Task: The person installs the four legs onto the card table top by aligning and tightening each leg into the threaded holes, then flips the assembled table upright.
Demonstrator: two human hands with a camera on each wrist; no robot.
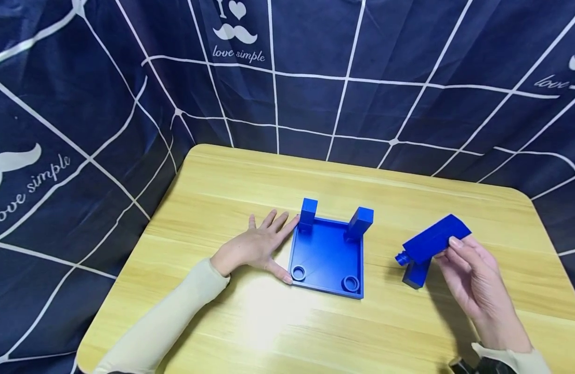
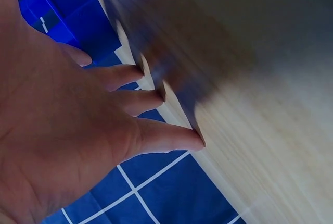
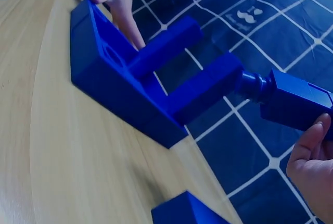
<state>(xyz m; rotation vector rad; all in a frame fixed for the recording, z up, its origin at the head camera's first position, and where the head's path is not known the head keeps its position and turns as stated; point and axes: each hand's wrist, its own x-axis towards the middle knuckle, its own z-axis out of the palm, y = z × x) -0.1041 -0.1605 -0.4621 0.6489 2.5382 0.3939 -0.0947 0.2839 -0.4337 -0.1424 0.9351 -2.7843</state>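
A shallow blue square tray-like base point(image 1: 326, 254) lies on the table with two square posts point(image 1: 308, 212) upright at its far corners. Round threaded sockets point(image 1: 299, 272) show at the two near corners. My left hand point(image 1: 259, 244) rests spread on the tabletop, its index finger and thumb at the base's left edge. To the right, my right hand point(image 1: 474, 275) pinches a blue square leg point(image 3: 296, 101) between thumb and fingers. The leg is held in the air, tilted, its threaded screw end pointing left. Beneath it, another blue block point(image 1: 415, 275) is on the table, partly hidden.
The light wooden table point(image 1: 212, 182) has rounded corners. Dark blue cloth point(image 1: 315, 104) with white lines and lettering hangs behind and along the left side. A black object point(image 1: 488, 364) sits at my right wrist.
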